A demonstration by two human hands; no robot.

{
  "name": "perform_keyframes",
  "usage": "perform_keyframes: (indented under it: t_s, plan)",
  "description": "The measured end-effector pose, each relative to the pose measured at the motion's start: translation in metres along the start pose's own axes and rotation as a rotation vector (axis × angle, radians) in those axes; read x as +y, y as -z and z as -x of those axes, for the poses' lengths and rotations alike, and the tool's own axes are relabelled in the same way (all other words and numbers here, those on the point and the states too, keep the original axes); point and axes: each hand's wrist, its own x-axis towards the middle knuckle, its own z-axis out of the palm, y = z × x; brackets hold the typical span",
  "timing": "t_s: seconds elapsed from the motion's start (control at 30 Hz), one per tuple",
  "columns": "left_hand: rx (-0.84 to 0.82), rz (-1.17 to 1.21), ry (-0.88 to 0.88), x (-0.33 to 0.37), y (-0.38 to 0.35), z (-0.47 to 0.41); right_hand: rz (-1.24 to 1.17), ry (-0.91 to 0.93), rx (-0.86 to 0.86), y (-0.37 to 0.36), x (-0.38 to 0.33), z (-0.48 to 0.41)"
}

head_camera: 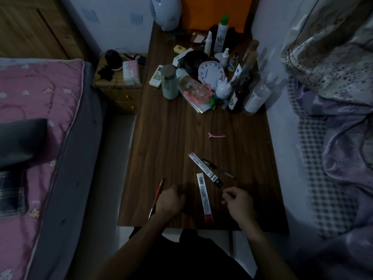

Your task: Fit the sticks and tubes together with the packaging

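Observation:
My left hand hovers over the near part of the dark wooden table, fingers curled round what looks like a thin dark piece at its fingertips. A red pen lies just left of that hand. My right hand is to the right with fingers curled and thumb near the forefinger; the dim light hides whether it holds anything. Between the hands lies a long white packet with a red end. Beyond it lie a second packet and a black pen.
A pink hair clip lies mid-table. Bottles, a round clock, a green cup and a remote crowd the far end. A pink-covered bed is left, bedding right, and a small nightstand far left.

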Motion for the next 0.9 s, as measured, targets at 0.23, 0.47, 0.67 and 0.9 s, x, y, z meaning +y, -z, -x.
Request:
perform_keyframes:
  t_s: [0.23, 0.47, 0.67, 0.9]
  plan:
    - [0.095, 0.071, -0.228, 0.011, 0.021, 0.021, -0.326, 0.108, -0.06, 0.009, -0.051, 0.015]
    - [0.134, 0.157, -0.382, 0.034, 0.053, 0.059, -0.501, 0.228, -0.156, 0.022, -0.088, 0.039]
    - [0.199, 0.192, -0.404, 0.049, 0.07, 0.078, -0.455, 0.37, -0.215, 0.021, -0.104, 0.056]
    - [0.22, 0.194, -0.451, 0.059, 0.081, 0.086, -0.472, 0.421, -0.207, 0.021, -0.111, 0.066]
